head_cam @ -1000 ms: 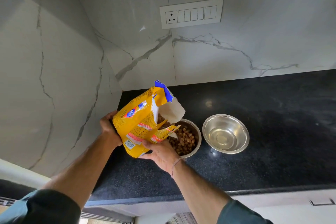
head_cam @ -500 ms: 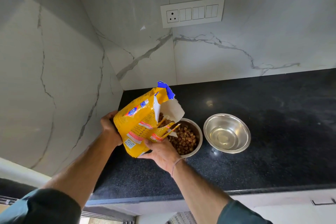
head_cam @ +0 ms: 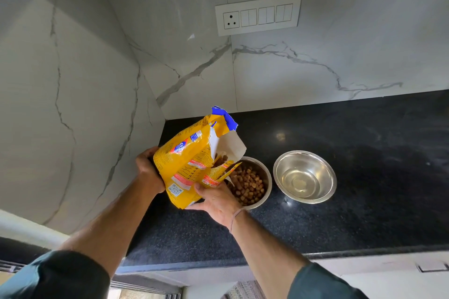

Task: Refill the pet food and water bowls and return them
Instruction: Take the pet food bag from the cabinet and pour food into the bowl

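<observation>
A yellow pet food bag (head_cam: 192, 160) with a torn blue top is tilted, its open mouth over a steel bowl (head_cam: 263, 172) that holds brown kibble (head_cam: 250, 184). My left hand (head_cam: 148, 172) grips the bag's bottom end on the left. My right hand (head_cam: 216, 199) holds the bag from below, near its mouth, thumb on the front. Brown pieces show at the bag's opening. A second steel bowl (head_cam: 305, 176) stands just right of the first, with what looks like clear water in it.
Both bowls stand on a black speckled countertop (head_cam: 364, 201) in a corner of white marble walls (head_cam: 73, 104). A white socket and switch panel (head_cam: 257, 14) is on the back wall. The counter's front edge (head_cam: 364, 253) runs along the bottom.
The bag has stayed tilted over the kibble bowl with both hands in the same grip. The kibble in the bowl looks slightly fuller. The view has shifted a little.
</observation>
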Tool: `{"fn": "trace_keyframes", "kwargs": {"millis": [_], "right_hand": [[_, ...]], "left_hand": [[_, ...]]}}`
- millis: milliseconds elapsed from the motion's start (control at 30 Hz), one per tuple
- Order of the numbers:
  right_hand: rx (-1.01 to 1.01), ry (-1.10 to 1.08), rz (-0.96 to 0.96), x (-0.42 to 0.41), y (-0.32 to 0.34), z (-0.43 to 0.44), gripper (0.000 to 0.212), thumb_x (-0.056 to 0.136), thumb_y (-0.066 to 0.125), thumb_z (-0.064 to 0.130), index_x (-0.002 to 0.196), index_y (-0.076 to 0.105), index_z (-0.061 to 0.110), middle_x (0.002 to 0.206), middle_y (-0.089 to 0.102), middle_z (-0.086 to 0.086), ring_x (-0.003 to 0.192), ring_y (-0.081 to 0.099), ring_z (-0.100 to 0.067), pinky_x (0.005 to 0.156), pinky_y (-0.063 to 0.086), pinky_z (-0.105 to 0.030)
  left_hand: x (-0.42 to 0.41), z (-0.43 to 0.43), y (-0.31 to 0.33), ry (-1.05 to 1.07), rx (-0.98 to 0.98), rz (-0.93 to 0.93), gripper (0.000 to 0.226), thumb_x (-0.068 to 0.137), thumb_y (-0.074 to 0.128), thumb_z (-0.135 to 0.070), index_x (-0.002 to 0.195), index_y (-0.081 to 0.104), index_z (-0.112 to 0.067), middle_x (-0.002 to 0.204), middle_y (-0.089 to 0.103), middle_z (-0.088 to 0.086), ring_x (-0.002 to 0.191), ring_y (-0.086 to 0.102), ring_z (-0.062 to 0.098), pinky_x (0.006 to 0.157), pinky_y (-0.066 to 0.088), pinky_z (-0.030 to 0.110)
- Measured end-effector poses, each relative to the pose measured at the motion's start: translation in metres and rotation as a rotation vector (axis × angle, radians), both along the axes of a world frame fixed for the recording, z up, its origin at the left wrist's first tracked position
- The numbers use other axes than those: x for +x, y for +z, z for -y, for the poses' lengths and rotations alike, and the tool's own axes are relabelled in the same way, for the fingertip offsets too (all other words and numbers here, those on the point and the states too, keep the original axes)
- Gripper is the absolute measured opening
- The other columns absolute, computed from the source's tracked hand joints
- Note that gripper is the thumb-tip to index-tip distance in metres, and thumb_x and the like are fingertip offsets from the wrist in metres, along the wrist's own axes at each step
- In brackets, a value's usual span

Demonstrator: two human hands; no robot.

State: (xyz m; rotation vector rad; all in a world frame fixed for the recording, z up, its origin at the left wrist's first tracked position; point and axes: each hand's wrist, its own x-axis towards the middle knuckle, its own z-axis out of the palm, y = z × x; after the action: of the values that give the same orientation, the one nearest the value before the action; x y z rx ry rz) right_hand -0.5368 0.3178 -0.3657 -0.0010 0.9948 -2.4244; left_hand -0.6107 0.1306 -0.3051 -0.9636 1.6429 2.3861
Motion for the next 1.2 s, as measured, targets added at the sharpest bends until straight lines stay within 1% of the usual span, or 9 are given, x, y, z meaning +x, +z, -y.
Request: {"fn": "trace_keyframes", "kwargs": {"millis": [133, 233, 433, 633, 833, 967, 1033, 1133, 1200], "right_hand": [[-0.012, -0.001, 0.006, -0.0012, 0.0003, 0.0007, 0.054, 0.095, 0.067, 0.003, 0.142, 0.055, 0.026, 0.142, 0.064, -0.006, 0.132, 0.056, -0.036, 0.102, 0.039, -0.078], [-0.016, 0.003, 0.006, -0.0022, -0.0008, 0.0015, 0.055, 0.096, 0.067, 0.003, 0.144, 0.054, 0.025, 0.143, 0.063, -0.006, 0.133, 0.056, -0.037, 0.102, 0.039, -0.078], [-0.034, 0.023, -0.007, -0.0034, -0.0009, 0.0051, 0.060, 0.090, 0.075, 0.008, 0.144, 0.055, 0.026, 0.145, 0.061, -0.006, 0.132, 0.058, -0.035, 0.100, 0.043, -0.075], [-0.060, 0.016, -0.016, -0.0029, -0.0002, 0.0070, 0.068, 0.086, 0.077, 0.011, 0.148, 0.050, 0.023, 0.146, 0.060, -0.009, 0.133, 0.057, -0.036, 0.102, 0.040, -0.077], [-0.046, 0.003, -0.001, -0.0026, 0.0014, 0.0066, 0.059, 0.086, 0.074, 0.009, 0.141, 0.056, 0.023, 0.143, 0.062, -0.010, 0.133, 0.057, -0.039, 0.102, 0.036, -0.080], [-0.055, 0.008, 0.009, -0.0027, 0.0017, 0.0062, 0.068, 0.086, 0.075, 0.009, 0.148, 0.050, 0.023, 0.146, 0.060, -0.010, 0.136, 0.053, -0.040, 0.104, 0.034, -0.080], [-0.051, 0.007, 0.003, -0.0032, 0.0018, 0.0059, 0.070, 0.085, 0.075, 0.010, 0.149, 0.049, 0.022, 0.146, 0.059, -0.010, 0.137, 0.052, -0.040, 0.104, 0.034, -0.081], [-0.044, 0.000, 0.002, -0.0048, 0.0022, 0.0044, 0.069, 0.086, 0.075, 0.010, 0.149, 0.048, 0.021, 0.146, 0.060, -0.010, 0.137, 0.052, -0.040, 0.103, 0.034, -0.081], [-0.044, 0.003, 0.003, -0.0055, 0.0016, 0.0037, 0.067, 0.087, 0.074, 0.010, 0.148, 0.050, 0.022, 0.146, 0.060, -0.010, 0.137, 0.052, -0.039, 0.103, 0.034, -0.081]], "left_hand": [[0.0008, 0.0000, 0.0011, -0.022, -0.018, -0.037, 0.046, 0.093, 0.042, -0.046, 0.068, 0.073, -0.023, 0.076, 0.074, 0.010, 0.067, 0.074, 0.030, 0.070, 0.061, 0.040], [0.0014, 0.0000, 0.0027, -0.030, -0.037, -0.052, 0.041, 0.093, 0.042, -0.046, 0.076, 0.071, -0.022, 0.079, 0.073, 0.010, 0.072, 0.072, 0.031, 0.078, 0.059, 0.042], [0.0021, 0.0017, 0.0059, -0.047, -0.040, -0.057, 0.038, 0.092, 0.041, -0.046, 0.079, 0.067, -0.021, 0.082, 0.070, 0.011, 0.079, 0.069, 0.033, 0.085, 0.054, 0.044], [-0.0027, 0.0038, 0.0049, -0.022, -0.001, -0.048, 0.052, 0.091, 0.043, -0.046, 0.060, 0.078, -0.023, 0.073, 0.075, 0.009, 0.062, 0.074, 0.028, 0.066, 0.061, 0.039], [-0.0022, 0.0055, 0.0027, -0.025, 0.019, -0.047, 0.049, 0.091, 0.044, -0.047, 0.070, 0.082, -0.023, 0.081, 0.077, 0.012, 0.067, 0.076, 0.032, 0.067, 0.061, 0.044], [-0.0033, 0.0050, 0.0010, -0.007, 0.019, -0.036, 0.048, 0.090, 0.045, -0.047, 0.064, 0.078, -0.024, 0.078, 0.076, 0.010, 0.065, 0.075, 0.030, 0.067, 0.061, 0.042], [-0.0033, 0.0040, 0.0013, -0.009, 0.023, -0.042, 0.048, 0.090, 0.044, -0.048, 0.065, 0.078, -0.024, 0.078, 0.076, 0.010, 0.066, 0.075, 0.030, 0.070, 0.061, 0.043], [-0.0038, 0.0030, 0.0030, -0.005, 0.005, -0.038, 0.039, 0.090, 0.045, -0.049, 0.082, 0.075, -0.024, 0.088, 0.075, 0.011, 0.075, 0.073, 0.031, 0.087, 0.056, 0.047], [-0.0043, 0.0025, 0.0032, -0.007, 0.001, -0.039, 0.038, 0.090, 0.046, -0.049, 0.083, 0.073, -0.024, 0.088, 0.074, 0.010, 0.076, 0.073, 0.031, 0.088, 0.054, 0.047]]}}
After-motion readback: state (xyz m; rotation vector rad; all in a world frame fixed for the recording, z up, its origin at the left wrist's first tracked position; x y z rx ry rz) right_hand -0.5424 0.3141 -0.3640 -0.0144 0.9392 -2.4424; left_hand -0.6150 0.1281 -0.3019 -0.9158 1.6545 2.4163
